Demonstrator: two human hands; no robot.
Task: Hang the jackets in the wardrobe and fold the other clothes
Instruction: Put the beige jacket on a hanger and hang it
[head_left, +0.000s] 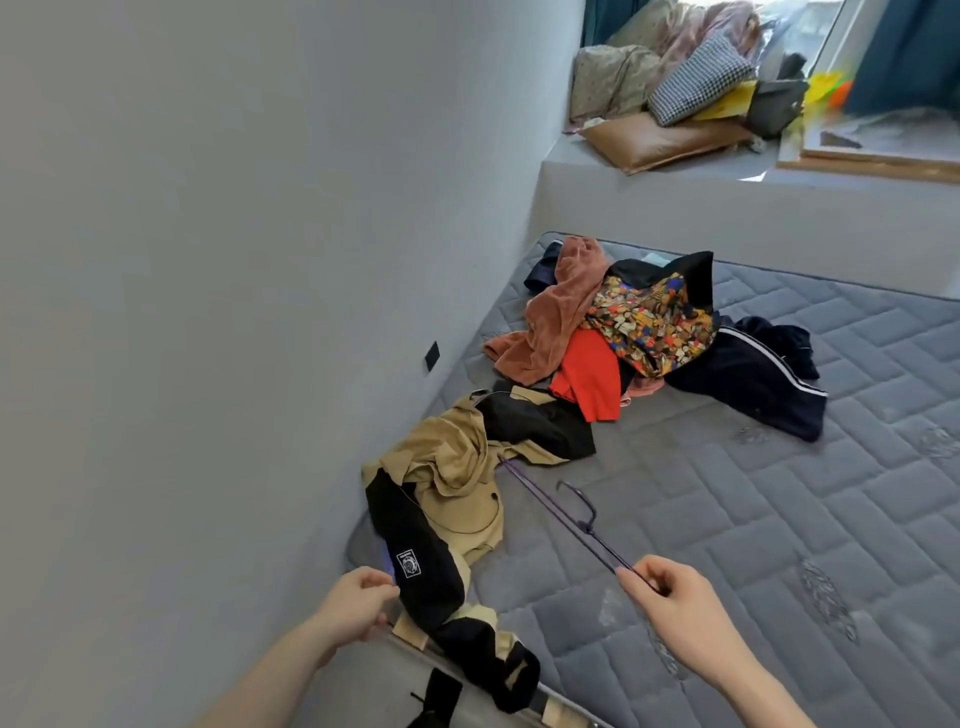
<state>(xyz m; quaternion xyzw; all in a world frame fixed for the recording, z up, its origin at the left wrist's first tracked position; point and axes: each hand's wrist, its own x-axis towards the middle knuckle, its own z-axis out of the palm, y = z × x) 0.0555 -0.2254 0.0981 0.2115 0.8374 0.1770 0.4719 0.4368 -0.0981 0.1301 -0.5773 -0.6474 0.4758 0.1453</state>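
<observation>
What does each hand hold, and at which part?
Right hand pinches the hanger at one end of its bar. Left hand grips the jacket sleeve.

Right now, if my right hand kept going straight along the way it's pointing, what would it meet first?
The right hand, pinching the purple hanger's end, points up-left along it. After bare mattress, it would probably first meet the tan and black jacket, though depth is unclear.

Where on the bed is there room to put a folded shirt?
The right side of the mattress is bare, from the purple hanger out past the navy trousers. It is crowded along the wall: the tan and black jacket, then the clothes pile behind it.
</observation>
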